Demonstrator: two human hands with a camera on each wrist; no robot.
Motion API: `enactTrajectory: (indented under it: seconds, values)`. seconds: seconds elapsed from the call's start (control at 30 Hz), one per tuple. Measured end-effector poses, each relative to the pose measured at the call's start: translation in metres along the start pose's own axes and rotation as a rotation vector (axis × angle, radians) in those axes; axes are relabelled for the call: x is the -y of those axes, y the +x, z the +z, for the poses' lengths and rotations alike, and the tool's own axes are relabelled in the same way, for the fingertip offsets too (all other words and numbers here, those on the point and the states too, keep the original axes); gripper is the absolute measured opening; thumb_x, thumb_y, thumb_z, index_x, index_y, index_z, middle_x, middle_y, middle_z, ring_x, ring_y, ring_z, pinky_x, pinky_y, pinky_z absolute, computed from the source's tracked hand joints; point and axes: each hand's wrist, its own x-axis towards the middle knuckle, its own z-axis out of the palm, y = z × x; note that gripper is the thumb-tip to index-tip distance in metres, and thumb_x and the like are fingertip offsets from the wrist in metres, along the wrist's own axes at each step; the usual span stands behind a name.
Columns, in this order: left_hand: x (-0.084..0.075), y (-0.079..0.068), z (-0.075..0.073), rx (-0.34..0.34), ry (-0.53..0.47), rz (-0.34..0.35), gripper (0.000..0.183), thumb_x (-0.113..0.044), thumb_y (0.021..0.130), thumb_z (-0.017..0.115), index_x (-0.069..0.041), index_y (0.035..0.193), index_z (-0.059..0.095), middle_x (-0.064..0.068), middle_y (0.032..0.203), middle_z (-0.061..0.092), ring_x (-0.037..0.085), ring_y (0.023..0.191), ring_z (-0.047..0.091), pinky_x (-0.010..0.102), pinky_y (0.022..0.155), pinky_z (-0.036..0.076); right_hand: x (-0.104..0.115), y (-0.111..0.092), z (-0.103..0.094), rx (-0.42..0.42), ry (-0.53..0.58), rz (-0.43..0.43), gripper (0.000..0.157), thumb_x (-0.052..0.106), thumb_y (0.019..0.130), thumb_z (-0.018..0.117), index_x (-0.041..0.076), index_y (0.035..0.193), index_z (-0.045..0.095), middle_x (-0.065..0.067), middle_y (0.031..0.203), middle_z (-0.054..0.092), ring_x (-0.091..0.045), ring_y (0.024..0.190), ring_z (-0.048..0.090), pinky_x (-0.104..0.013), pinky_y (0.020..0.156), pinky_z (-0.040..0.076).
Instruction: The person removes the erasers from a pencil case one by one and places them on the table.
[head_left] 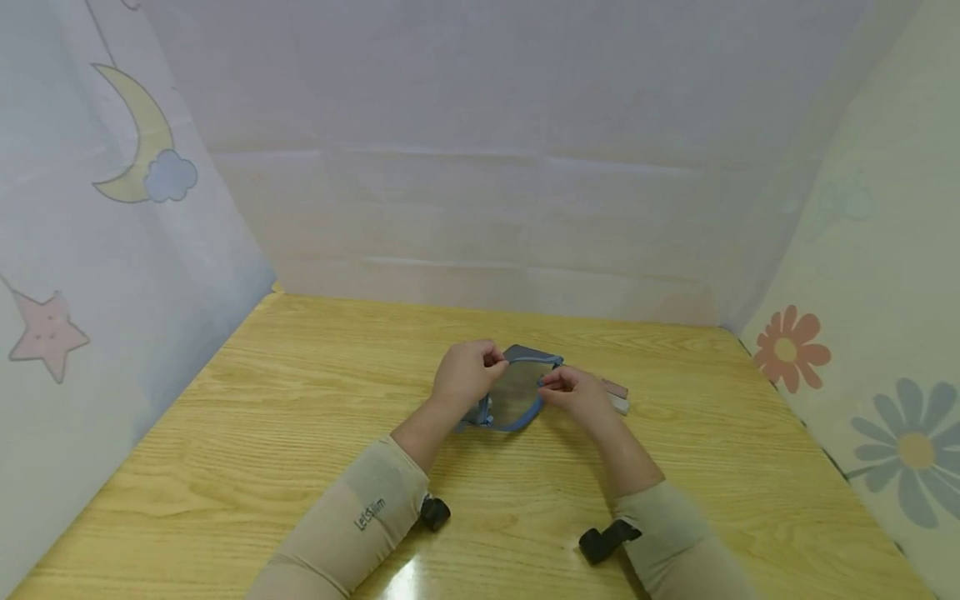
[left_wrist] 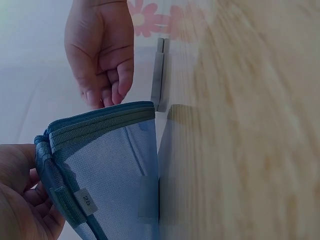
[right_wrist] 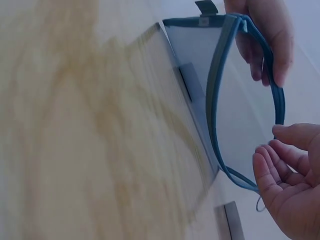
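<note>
A blue mesh zip pouch (head_left: 516, 393) stands on the wooden table with its mouth spread into a loop. My left hand (head_left: 467, 372) pinches the pouch's rim on the left, between thumb and fingers. On the right side, my right hand (head_left: 576, 395) pinches the opposite stretch of rim at its fingertips. The left wrist view shows a small pale label (left_wrist: 87, 201) on the pouch's side seam. Through the mesh a grey block (left_wrist: 148, 199) shows; whether it lies inside or behind the pouch, I cannot tell.
Right of the pouch, partly behind my right hand, lie a pinkish bar (head_left: 615, 388) and a whitish bar (head_left: 618, 404). Printed cloth walls (head_left: 480, 225) enclose the back and sides of the table (head_left: 337, 375). A black wrist camera (head_left: 435, 513) sits on the left sleeve.
</note>
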Motion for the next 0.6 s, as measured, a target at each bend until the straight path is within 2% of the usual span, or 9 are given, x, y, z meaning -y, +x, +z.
enactTrajectory:
  seconds: [0.23,0.6]
  values:
    - [0.000,0.001,0.001,-0.005,0.000,0.010,0.007,-0.025,0.084,0.066,-0.020,0.079,0.065,-0.010,0.071,0.061,0.006,0.059,0.053,0.021,0.054,0.044,0.005,0.004,0.018,0.030,-0.088,-0.015,0.023,0.014,0.086,0.064,0.000,0.105,0.063,-0.008,0.094,0.063,-0.021,0.089,0.058,-0.033,0.074,0.048]
    - [0.001,0.001,0.001,-0.012,0.003,0.010,0.008,-0.026,0.085,0.066,-0.020,0.079,0.065,-0.010,0.071,0.060,0.006,0.059,0.052,0.022,0.054,0.043,0.006,0.010,0.036,0.035,-0.087,-0.013,0.020,0.011,0.084,0.065,0.002,0.102,0.064,-0.006,0.093,0.064,-0.020,0.087,0.059,-0.032,0.071,0.049]
